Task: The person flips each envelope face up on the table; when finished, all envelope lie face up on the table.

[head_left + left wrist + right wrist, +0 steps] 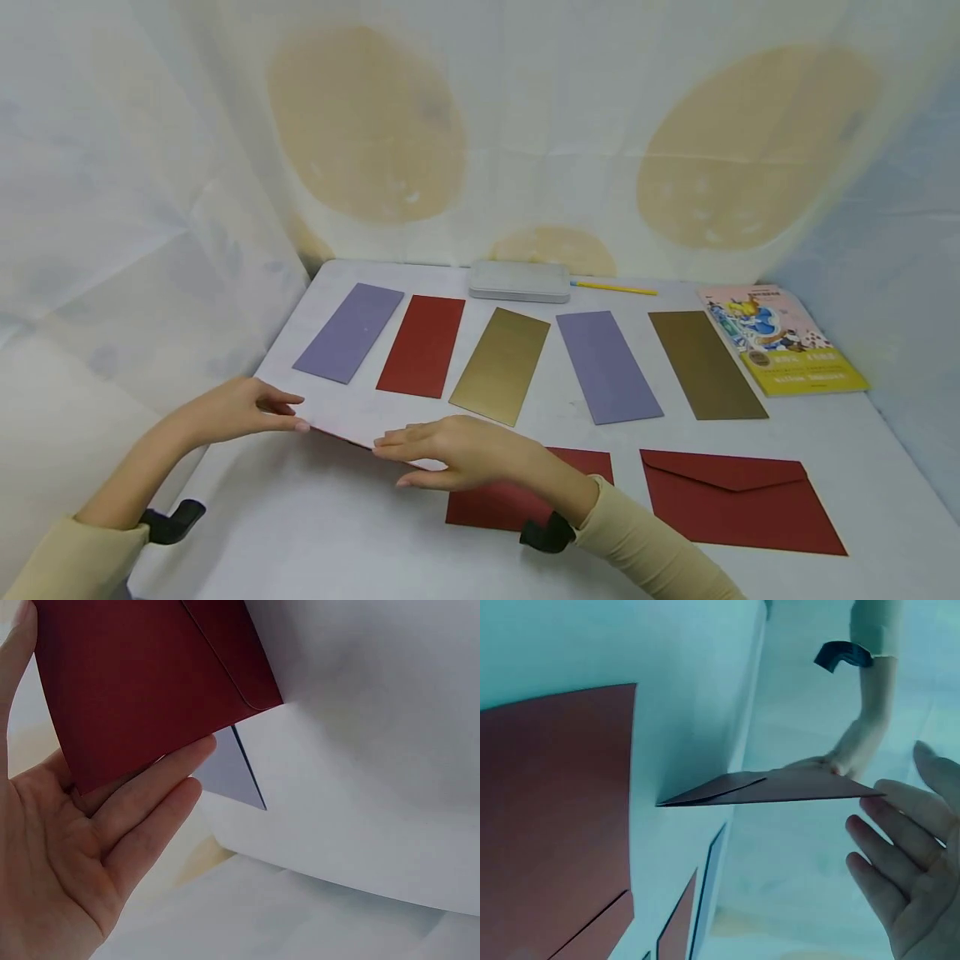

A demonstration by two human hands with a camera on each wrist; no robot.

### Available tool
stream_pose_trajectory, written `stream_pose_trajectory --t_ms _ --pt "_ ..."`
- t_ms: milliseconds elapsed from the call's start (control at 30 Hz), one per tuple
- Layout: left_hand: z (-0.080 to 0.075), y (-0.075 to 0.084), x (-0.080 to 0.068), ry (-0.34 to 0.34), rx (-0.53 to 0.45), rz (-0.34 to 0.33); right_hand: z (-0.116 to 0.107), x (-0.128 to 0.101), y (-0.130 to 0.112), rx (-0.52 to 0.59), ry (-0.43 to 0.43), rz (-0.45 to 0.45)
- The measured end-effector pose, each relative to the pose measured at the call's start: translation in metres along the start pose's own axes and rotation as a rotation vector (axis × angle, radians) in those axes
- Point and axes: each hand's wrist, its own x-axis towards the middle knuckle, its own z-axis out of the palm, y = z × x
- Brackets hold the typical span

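Together, two hands hold a red envelope

Left hand [232,410] grips one end of a red envelope [142,682], thumb over, fingers straight beneath. Right hand [457,452] holds the other end, fingers nearly flat. That envelope hangs just above the table's [315,517] near-left part, long axis running left to right, its flap side facing down toward the left wrist camera. Beyond lie a row of coloured cards, nearest a gold card [501,365].
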Motion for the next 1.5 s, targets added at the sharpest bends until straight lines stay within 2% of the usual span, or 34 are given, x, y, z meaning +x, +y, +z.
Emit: stream_pose_trajectory --t_ms 300,433,500,600,667,733,833,900,967,1100,1300,1500 --pt "-0.004 0.000 0.010 0.011 0.051 0.001 0.002 -0.002 0.001 -0.069 0.010 0.011" --pt "-0.002 0.000 0.010 0.052 0.065 0.025 0.004 -0.003 0.004 -0.088 0.014 0.021" --pt "0.002 -0.002 0.008 0.123 0.074 0.052 0.004 -0.003 0.006 -0.079 0.017 0.018" --pt "0.011 -0.006 0.006 0.315 0.113 0.150 0.003 -0.005 0.009 -0.042 0.025 0.023" --pt "0.018 -0.009 0.006 0.457 0.140 0.252 0.001 -0.006 0.011 -0.010 0.027 0.042" --pt "0.025 -0.012 0.009 0.571 0.167 0.372 0.000 -0.008 0.015 0.012 0.027 0.066" --pt "0.033 -0.015 0.014 0.661 0.184 0.523 -0.001 -0.011 0.021 0.038 0.031 0.089" --pt "0.037 -0.016 0.018 0.689 0.194 0.574 0.000 -0.012 0.026 0.053 0.046 0.081" --pt "0.040 -0.017 0.022 0.707 0.201 0.593 0.001 -0.013 0.030 0.056 0.070 0.066" --pt "0.041 -0.019 0.029 0.721 0.231 0.594 0.003 -0.014 0.038 0.044 0.106 0.056" --pt "0.042 -0.020 0.034 0.715 0.296 0.583 0.005 -0.013 0.047 0.038 0.142 0.115" --pt "0.041 -0.019 0.039 0.695 0.302 0.576 0.009 -0.008 0.056 0.025 0.198 0.152"
